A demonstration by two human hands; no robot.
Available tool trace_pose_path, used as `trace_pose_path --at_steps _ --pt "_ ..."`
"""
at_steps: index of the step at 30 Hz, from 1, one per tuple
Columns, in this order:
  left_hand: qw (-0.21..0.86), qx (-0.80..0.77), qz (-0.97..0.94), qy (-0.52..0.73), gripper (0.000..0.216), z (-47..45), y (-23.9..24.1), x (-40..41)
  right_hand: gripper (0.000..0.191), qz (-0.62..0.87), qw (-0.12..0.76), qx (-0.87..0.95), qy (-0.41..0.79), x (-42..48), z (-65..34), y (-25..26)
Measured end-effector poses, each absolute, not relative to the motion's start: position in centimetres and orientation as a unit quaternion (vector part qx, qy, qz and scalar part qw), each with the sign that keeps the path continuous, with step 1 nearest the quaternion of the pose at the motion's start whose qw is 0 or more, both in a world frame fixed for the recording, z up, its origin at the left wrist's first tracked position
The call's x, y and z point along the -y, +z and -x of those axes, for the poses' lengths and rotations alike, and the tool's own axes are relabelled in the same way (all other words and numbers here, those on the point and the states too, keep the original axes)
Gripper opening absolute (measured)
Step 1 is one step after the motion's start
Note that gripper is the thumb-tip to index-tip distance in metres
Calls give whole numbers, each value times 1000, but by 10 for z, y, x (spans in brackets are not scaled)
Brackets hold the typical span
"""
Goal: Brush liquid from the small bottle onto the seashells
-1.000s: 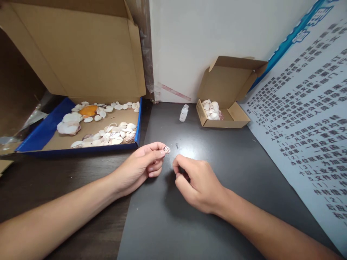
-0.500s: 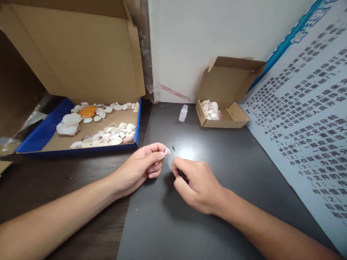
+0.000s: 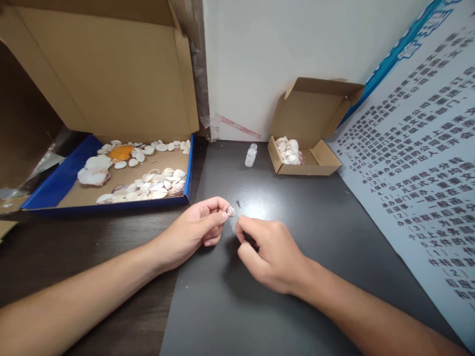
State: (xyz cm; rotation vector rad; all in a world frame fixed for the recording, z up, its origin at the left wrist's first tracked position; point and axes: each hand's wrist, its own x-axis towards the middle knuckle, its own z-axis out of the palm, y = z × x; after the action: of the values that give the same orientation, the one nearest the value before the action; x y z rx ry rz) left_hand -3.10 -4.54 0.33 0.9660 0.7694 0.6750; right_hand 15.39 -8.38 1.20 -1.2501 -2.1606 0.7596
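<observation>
Between thumb and forefinger, my left hand [image 3: 200, 225] pinches a small brown-and-white patterned seashell [image 3: 230, 211] above the dark grey mat [image 3: 215, 306]. Just right of the shell, my right hand [image 3: 272, 249] is closed, thumb and forefinger curled together; something dark shows inside its curl, but I cannot make out what it is. A gap separates the right fingertips from the shell. Behind the hands, a small dark sliver [image 3: 238, 202] lies on the mat. Farther back stands a small uncapped bottle [image 3: 251, 155] with whitish contents or coating.
On the left, an open blue-edged cardboard box [image 3: 188, 168] holds many white shells and an orange one. A smaller open cardboard box [image 3: 308, 169] with white shells stands back right. A white wall [image 3: 297, 44] closes off the back; a printed poster [image 3: 426, 163] slants along the right.
My left hand and the shell have shifted very slightly right and down. My right hand stays almost where it was, still closed.
</observation>
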Motion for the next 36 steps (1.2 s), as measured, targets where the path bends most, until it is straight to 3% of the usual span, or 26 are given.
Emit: trace_pose_path --at_steps 9,26,36 --pt "652 -382 -582 300 21 30 2 50 11 439 290 804 277 87 -154 13" --pt "695 -382 -528 303 26 29 4 47 11 411 283 830 249 88 -153 13" --pt "727 -367 -488 316 19 31 0 46 8 475 269 808 223 85 -153 12"
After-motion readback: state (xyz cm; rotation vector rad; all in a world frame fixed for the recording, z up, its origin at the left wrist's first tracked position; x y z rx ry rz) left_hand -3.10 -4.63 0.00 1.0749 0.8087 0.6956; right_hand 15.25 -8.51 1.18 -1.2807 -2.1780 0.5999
